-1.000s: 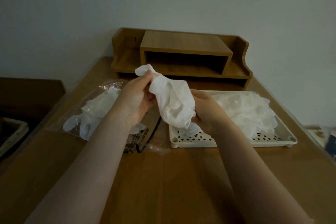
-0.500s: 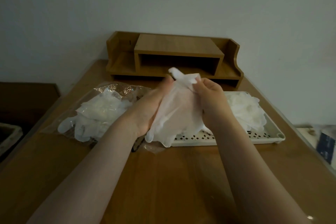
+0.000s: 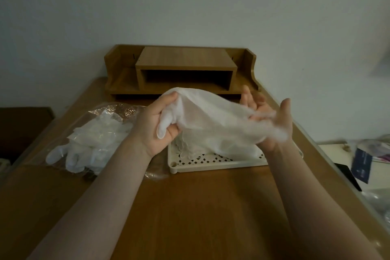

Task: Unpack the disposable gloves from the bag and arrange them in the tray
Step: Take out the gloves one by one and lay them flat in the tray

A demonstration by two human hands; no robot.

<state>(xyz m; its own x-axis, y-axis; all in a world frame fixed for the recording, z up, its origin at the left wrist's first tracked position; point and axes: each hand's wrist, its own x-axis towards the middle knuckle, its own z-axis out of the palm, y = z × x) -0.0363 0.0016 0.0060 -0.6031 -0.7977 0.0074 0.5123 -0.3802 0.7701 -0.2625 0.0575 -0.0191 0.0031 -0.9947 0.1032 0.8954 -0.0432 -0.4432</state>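
Left hand (image 3: 157, 121) fingers grip glove (image 3: 211, 120); right hand (image 3: 268, 124) open, seemingly underneath.

The glove (image 3: 211, 120) stretched between the hands is a thin, milky white, sheer enough that the right hand (image 3: 268, 120) shows through it as a pinkish blur. The tray (image 3: 175, 160) is cream, its floor punched with a lattice of small dark diamond holes. The bag (image 3: 118, 110) is clear plastic with glinting creases, and the gloves inside (image 3: 92, 143) are pale white. The tabletop (image 3: 200, 207) is warm brown with fine wood grain, and the desk shelf (image 3: 185, 63) matches it. The wall (image 3: 190, 6) is a plain grey-white.
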